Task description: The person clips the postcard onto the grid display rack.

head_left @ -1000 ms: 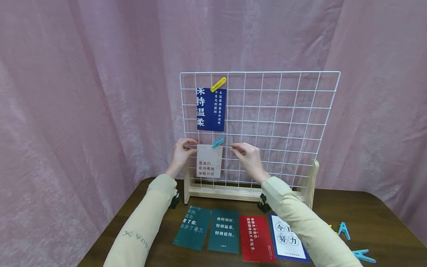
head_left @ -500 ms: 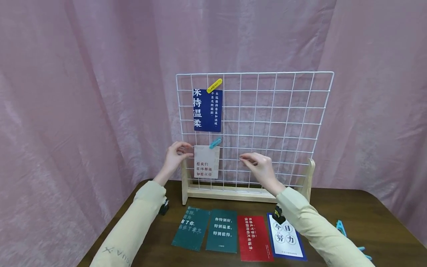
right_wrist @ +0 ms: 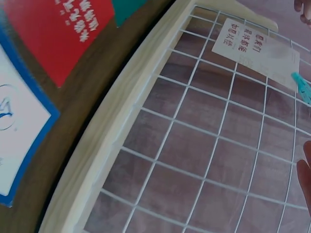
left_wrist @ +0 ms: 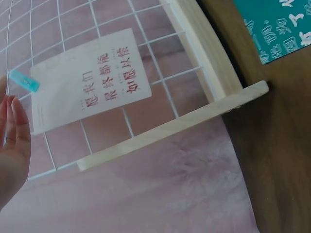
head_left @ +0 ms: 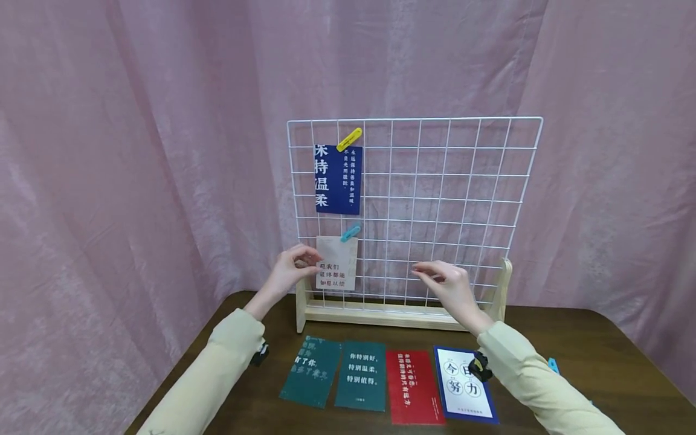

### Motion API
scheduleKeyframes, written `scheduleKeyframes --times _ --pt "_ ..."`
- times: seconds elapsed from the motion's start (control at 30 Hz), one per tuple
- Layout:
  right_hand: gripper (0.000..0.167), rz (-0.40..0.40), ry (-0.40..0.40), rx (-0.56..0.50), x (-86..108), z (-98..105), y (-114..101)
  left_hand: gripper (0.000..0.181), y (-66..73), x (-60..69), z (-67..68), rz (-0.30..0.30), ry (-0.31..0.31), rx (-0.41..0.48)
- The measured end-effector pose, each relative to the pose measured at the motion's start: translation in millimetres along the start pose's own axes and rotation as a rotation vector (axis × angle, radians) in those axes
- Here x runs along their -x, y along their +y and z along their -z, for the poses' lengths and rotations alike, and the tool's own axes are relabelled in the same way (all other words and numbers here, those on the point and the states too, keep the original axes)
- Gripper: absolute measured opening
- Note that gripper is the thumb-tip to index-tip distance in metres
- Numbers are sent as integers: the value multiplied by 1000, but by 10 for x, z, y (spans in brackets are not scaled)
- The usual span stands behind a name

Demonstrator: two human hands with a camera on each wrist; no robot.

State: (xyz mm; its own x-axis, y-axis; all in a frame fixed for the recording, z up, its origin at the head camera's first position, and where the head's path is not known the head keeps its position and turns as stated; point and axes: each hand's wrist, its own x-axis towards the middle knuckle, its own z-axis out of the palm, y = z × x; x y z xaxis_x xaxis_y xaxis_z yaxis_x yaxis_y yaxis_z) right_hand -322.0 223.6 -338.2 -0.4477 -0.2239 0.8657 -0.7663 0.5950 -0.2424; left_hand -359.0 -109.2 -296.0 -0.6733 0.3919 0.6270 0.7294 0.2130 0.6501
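Observation:
A cream card [head_left: 337, 254] with dark lettering hangs on the white wire grid [head_left: 414, 121], fixed at its top edge by a light blue clip [head_left: 350, 233]. Above it, a yellow clip [head_left: 349, 139] holds a dark blue card [head_left: 338, 181] on the grid. My left hand [head_left: 285, 273] is by the cream card's left side, its fingers loosely bent with nothing in them; the left wrist view shows it apart from the card. My right hand [head_left: 450, 287] hovers before the grid's lower right part, thumb and fingers close together, nothing visible between them.
The grid stands in a pale wooden base [head_left: 380, 316] on a dark brown table [head_left: 549, 326]. In front lie two green cards [head_left: 311, 371], a red card [head_left: 415, 387] and a blue-bordered white card [head_left: 466, 385]. My right sleeve partly hides a blue clip [head_left: 553, 365]. A pink curtain [head_left: 163, 151] hangs behind.
Both hands have left the cream card's sides and moved lower. The right hand has drawn well away to the right. The card stays hanging under its clip; the head view has shifted slightly.

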Motion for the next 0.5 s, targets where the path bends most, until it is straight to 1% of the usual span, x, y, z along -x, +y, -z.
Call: scheduleKeyframes --times 0.07,0.13,0.2,0.27,0.3,0.37,0.43,0.5 --pt "24 -16 -32 8 57 38 6 21 -3 46 -21 8 -50 2" --pt "25 -27 -59 14 118 72 20 21 -38 94 -41 22 -102 15" --pt "26 -30 -78 23 180 101 41 20 -86 139 -54 49 -147 35" --pt "26 -32 -91 33 236 123 69 21 -148 180 -62 83 -175 54" --pt "27 -33 -95 37 261 132 84 22 -181 197 -67 89 -184 55" --pt "27 -36 -105 48 307 151 107 23 -290 224 -79 113 -197 67" --pt "26 -39 -121 51 350 170 125 24 -407 249 -96 112 -215 64" --pt "26 -45 -150 39 391 189 137 24 -517 282 -112 111 -243 37"
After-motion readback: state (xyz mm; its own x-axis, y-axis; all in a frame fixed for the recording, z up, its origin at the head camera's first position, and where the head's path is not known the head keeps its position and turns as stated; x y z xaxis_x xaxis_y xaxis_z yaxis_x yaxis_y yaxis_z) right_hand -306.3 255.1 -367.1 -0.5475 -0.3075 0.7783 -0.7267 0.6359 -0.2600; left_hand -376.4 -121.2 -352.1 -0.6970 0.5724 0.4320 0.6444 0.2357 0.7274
